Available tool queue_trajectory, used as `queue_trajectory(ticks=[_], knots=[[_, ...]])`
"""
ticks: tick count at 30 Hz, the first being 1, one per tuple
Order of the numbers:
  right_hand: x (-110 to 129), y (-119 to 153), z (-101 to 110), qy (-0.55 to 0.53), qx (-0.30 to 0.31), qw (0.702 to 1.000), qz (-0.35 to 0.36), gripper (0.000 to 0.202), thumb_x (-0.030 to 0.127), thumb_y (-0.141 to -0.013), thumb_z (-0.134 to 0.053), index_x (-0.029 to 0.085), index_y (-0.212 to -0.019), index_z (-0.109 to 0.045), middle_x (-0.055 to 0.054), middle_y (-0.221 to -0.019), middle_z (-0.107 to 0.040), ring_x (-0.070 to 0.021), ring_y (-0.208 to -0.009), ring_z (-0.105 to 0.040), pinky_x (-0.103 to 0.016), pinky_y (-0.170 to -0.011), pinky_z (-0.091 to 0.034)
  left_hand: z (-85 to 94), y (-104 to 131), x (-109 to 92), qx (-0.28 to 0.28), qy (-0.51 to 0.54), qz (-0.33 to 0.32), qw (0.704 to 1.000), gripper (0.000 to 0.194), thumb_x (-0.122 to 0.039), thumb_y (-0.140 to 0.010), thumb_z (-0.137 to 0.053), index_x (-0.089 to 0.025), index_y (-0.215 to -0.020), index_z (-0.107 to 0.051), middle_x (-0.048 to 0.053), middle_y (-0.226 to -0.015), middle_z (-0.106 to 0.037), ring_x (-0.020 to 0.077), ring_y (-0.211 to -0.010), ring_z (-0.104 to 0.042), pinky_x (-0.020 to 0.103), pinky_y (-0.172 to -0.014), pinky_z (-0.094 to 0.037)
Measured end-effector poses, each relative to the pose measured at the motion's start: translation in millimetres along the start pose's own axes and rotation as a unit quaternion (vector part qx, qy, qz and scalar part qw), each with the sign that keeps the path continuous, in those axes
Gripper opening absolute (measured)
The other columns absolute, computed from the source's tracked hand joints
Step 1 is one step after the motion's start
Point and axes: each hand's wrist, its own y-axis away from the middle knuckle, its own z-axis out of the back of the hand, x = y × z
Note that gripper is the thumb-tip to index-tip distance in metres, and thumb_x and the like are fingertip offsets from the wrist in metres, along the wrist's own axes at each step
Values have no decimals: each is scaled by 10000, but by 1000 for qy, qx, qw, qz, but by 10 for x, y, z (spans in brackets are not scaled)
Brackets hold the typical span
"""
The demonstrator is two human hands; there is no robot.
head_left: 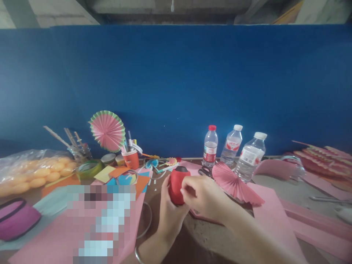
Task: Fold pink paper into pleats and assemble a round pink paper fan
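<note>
A rounded red object [176,185] with a dark top stands upright in my left hand [172,216], whose fingers wrap round its left side and base. My right hand [202,196] is closed against the right side of the red object, its fingers curled in; whatever they pinch, if anything, is too small to make out. A pleated pink paper fan [233,183] lies just right of my right hand, with dark-handled scissors [205,171] behind it.
Three water bottles [210,148] stand behind, right of centre. A pink and green paper fan [107,131] rises beside an orange cup [130,159] of pens. Pink sheets [275,212], green tape [89,169], a bag of orange balls [35,172] and a purple item [18,220] lie around.
</note>
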Motion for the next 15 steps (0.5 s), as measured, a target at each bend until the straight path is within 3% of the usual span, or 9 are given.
queue_trajectory(ticks=[4, 6, 8, 12, 13, 15], knots=[[15, 4, 197, -128, -70, 989, -30, 152, 166, -800, -454, 179, -657, -503, 37, -575, -512, -81, -513, -422, -209, -490, -280, -1, 6, 48, 53, -75, -62, 994, 656, -76, -630, -624, -226, -1235, -421, 75, -1221, -518, 263, -1141, -475, 428, -974, -372], [-52, -17, 283, -217, -143, 964, -55, 155, 199, -820, -466, 180, -682, -533, 39, -577, -501, -78, -512, -416, -204, -481, -288, -4, 32, 48, 79, -89, -98, 988, 650, -65, -636, -612, -234, -1234, -425, 72, -1226, -517, 261, -1141, -475, 426, -975, -368], [-172, -46, 365, -324, -228, 913, -93, 153, 233, -814, -502, 179, -678, -546, 54, -529, -440, -69, -465, -361, -200, -441, -255, -4, 58, 23, 94, -78, -109, 987, 641, -72, -646, -610, -239, -1235, -420, 73, -1230, -511, 257, -1135, -479, 418, -968, -375], [-436, -62, 580, -538, -361, 753, -116, 142, 220, -756, -578, 171, -634, -524, 80, -484, -329, -58, -426, -299, -191, -406, -220, 6, 50, -43, 61, 1, -56, 997, 676, -100, -638, -640, -237, -1244, -374, 80, -1221, -500, 252, -1108, -499, 408, -945, -400], [-479, -51, 646, -564, -381, 724, -111, 157, 214, -742, -593, 169, -617, -510, 80, -498, -324, -56, -435, -305, -187, -408, -232, 9, 34, -49, 35, 18, -42, 998, 693, -115, -637, -652, -235, -1252, -357, 82, -1222, -495, 252, -1106, -500, 408, -944, -400], [-511, -13, 779, -584, -406, 697, -95, 162, 208, -718, -614, 173, -613, -497, 72, -536, -335, -60, -467, -343, -182, -431, -281, 14, -2, -42, -19, 35, -22, 999, 713, -158, -642, -673, -230, -1265, -334, 88, -1223, -485, 252, -1104, -500, 410, -941, -401]])
